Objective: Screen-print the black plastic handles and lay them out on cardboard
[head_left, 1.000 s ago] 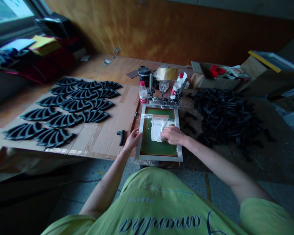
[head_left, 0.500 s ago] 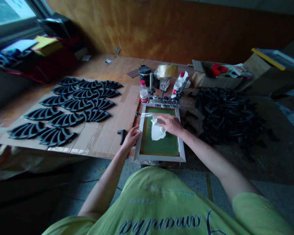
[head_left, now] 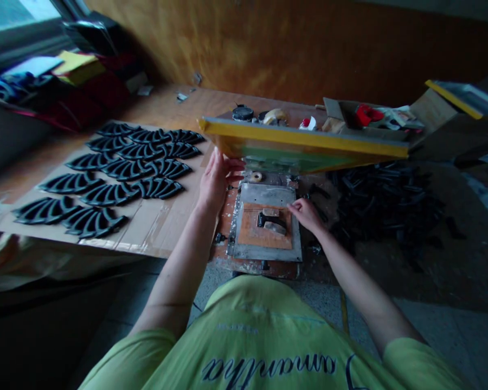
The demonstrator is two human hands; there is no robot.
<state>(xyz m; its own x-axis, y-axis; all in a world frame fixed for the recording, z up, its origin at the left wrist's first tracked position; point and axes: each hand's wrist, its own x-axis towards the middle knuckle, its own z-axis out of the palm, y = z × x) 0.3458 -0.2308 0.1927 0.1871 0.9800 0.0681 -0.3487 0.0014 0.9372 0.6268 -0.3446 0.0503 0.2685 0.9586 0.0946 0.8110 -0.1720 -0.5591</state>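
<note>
The screen-printing frame (head_left: 305, 136), edged with yellow tape, is tilted up steeply at its far side. My left hand (head_left: 216, 176) is closed at its left end and holds it up. Below it, a black curved handle (head_left: 273, 222) lies on a wooden block (head_left: 250, 230) fixed to a grey metal plate (head_left: 244, 252). Beside the block's right edge is my right hand (head_left: 308, 214), its fingers curled together, apart from the handle. Whatever may be between those fingers is hidden.
Rows of black handles (head_left: 114, 173) lie on cardboard (head_left: 162, 222) at left. A heap of black handles (head_left: 386, 200) covers the table at right. Behind the frame are a dark jar (head_left: 243, 112), a tape roll (head_left: 275, 116) and an open carton (head_left: 336, 123).
The frame has swung up from flat, uncovering the plate and handle. My right hand has left the white spreader and moved down-right. The single black handle beside my left hand is gone from the cardboard.
</note>
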